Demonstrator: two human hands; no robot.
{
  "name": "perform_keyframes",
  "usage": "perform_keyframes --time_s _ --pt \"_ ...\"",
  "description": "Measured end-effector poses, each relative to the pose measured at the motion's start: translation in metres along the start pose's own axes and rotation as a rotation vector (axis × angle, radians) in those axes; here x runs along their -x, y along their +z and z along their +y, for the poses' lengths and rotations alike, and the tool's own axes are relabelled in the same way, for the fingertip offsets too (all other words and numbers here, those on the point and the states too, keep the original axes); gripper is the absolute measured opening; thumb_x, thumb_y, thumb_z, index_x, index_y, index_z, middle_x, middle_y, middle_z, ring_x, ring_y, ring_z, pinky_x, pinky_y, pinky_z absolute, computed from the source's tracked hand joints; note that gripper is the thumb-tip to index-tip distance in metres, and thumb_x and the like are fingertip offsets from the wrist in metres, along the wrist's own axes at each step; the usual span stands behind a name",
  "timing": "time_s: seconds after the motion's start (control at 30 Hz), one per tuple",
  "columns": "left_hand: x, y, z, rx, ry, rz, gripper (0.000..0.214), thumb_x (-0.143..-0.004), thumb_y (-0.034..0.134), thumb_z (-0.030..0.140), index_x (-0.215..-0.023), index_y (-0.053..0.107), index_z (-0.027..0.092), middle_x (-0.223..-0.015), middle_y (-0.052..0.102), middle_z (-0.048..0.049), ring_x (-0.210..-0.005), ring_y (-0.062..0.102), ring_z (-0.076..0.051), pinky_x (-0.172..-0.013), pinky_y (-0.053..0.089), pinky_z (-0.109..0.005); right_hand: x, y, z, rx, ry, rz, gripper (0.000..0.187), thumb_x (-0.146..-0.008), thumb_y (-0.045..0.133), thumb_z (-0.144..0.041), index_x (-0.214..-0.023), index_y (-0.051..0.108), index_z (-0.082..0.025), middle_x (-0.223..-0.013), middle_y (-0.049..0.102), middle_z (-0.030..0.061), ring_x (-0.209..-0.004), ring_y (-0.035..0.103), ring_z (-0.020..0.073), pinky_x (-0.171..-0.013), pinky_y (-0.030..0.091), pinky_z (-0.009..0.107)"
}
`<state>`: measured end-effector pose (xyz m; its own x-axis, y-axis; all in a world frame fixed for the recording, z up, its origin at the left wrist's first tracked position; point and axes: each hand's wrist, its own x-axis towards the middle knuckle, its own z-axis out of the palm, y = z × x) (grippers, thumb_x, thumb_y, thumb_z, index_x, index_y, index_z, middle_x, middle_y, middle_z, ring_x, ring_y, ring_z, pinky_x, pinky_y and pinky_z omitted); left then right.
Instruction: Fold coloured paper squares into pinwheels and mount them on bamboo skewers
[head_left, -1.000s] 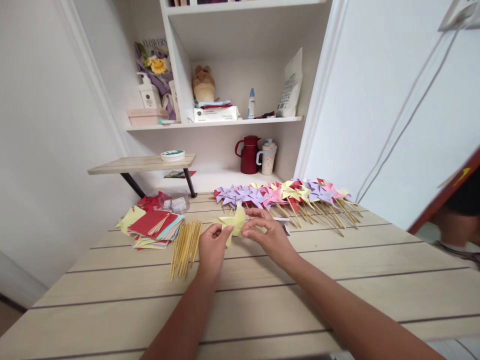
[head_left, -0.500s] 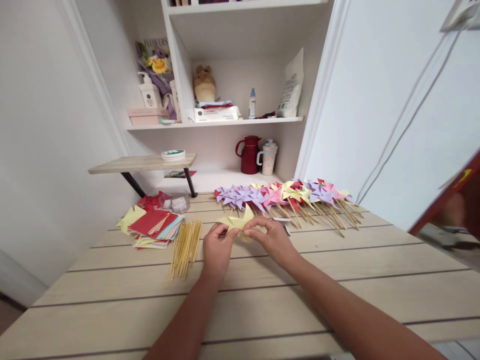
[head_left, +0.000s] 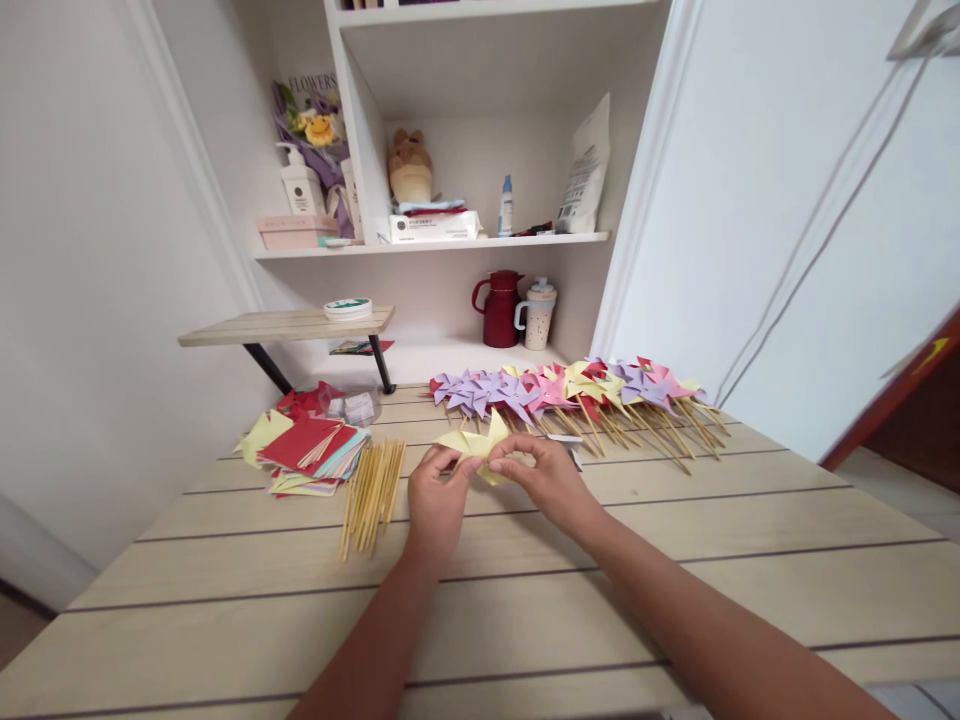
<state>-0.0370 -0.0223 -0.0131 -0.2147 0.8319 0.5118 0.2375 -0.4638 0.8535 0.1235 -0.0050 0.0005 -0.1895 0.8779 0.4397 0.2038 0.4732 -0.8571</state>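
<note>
A yellow paper pinwheel is held just above the table, its folded blades fanning up and to the left. My left hand pinches its lower left side between thumb and finger. From the right, my right hand pinches it near the middle, the fingertips of both hands almost meeting. Part of the pinwheel is hidden by the fingers. Left of my left hand lies a bundle of thin wooden sticks. Beyond my right hand is a row of finished pinwheels on sticks, in purple, pink, yellow and red.
Stacked coloured paper squares lie at the left, beside a clear plastic box with small items. A small raised shelf stands behind them. A red jug and a speckled cup are at the back, below the white shelving.
Both hands keep hold of the yellow pinwheel in nearly the same place. The whole view has shifted very slightly.
</note>
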Motion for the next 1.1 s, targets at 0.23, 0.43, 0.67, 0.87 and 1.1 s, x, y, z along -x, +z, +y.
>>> perform_keyframes --time_s 0.23,0.43,0.67,0.87,1.1 --pt "0.000 0.002 0.003 -0.034 0.031 0.021 0.017 -0.075 0.069 0.025 -0.060 0.065 0.018 -0.066 0.056 0.0013 -0.067 0.053 -0.014 -0.065 0.042 -0.024 0.000 -0.001 -0.001 -0.007 0.022 -0.025 0.013 -0.078 0.069 -0.032 -0.071 0.069 -0.021 -0.078 0.072 0.0011 -0.077 0.064 0.0192 -0.079 0.046 0.032" --pt "0.001 0.001 0.002 -0.069 0.066 0.035 0.013 -0.075 0.069 0.022 -0.063 0.068 0.019 -0.067 0.059 0.0005 -0.068 0.055 -0.015 -0.068 0.045 -0.025 -0.001 -0.001 -0.003 -0.008 0.052 -0.038 0.013 -0.077 0.069 -0.031 -0.070 0.068 -0.020 -0.077 0.072 0.0012 -0.077 0.063 0.0189 -0.078 0.045 0.031" --pt "0.004 0.004 0.001 -0.085 0.091 0.075 0.008 -0.075 0.068 0.018 -0.069 0.072 0.021 -0.073 0.065 -0.0012 -0.074 0.060 -0.016 -0.072 0.048 -0.027 0.000 0.002 -0.004 -0.029 0.056 -0.034 0.014 -0.078 0.067 -0.031 -0.070 0.065 -0.019 -0.071 0.066 -0.0002 -0.071 0.058 0.0165 -0.069 0.044 0.028" --pt "0.004 0.004 0.001 -0.078 0.083 0.106 0.008 -0.076 0.068 0.019 -0.069 0.072 0.021 -0.075 0.066 -0.0015 -0.076 0.063 -0.017 -0.075 0.050 -0.028 0.003 0.007 -0.006 -0.034 0.028 0.015 0.013 -0.080 0.066 -0.031 -0.074 0.063 -0.019 -0.073 0.065 -0.0003 -0.071 0.058 0.0160 -0.067 0.044 0.028" --pt "0.006 0.005 0.003 -0.063 0.092 0.136 0.007 -0.078 0.068 0.021 -0.073 0.074 0.022 -0.079 0.069 -0.0026 -0.080 0.065 -0.019 -0.079 0.052 -0.030 0.006 0.011 -0.004 0.006 -0.053 0.081 0.012 -0.082 0.066 -0.031 -0.081 0.058 -0.021 -0.076 0.063 -0.0001 -0.071 0.058 0.0164 -0.067 0.043 0.029"
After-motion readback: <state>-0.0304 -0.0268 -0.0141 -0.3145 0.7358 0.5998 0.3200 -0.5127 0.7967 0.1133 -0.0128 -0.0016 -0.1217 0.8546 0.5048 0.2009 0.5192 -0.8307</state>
